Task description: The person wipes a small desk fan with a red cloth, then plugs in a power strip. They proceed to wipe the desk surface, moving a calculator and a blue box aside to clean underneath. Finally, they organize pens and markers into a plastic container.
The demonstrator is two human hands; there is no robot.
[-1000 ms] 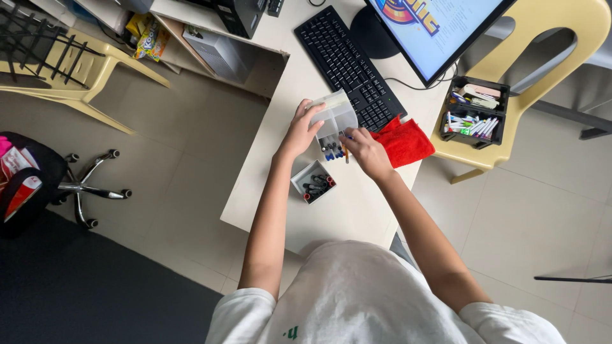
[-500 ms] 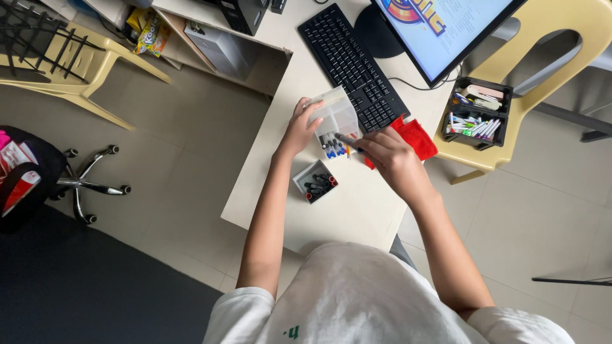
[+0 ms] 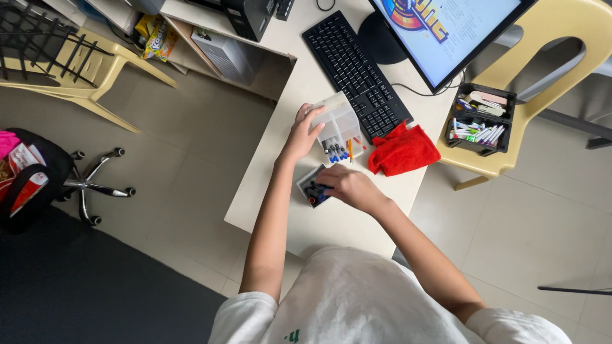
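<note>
- Organizer (image 3: pixel 339 124) on desk (image 3: pixel 357 216), just left of keyboard (image 3: pixel 357 67), left hand (image 3: pixel 302 130) at its side.
- Small box (image 3: pixel 310 188) in front of organizer, under right hand (image 3: pixel 347 186).
- Cloth (image 3: pixel 403 150) right of organizer.
- Tray (image 3: pixel 478 118) on chair (image 3: pixel 535 70), right of desk.

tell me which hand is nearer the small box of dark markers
Right. The right hand reaches into the small box of dark markers; the left hand is farther up the desk, gripping the clear divided organizer.

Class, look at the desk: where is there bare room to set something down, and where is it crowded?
Bare desktop lies near the front edge, below the small grey box of markers. It is crowded around the clear plastic divided organiser, black keyboard and red cloth.
</note>
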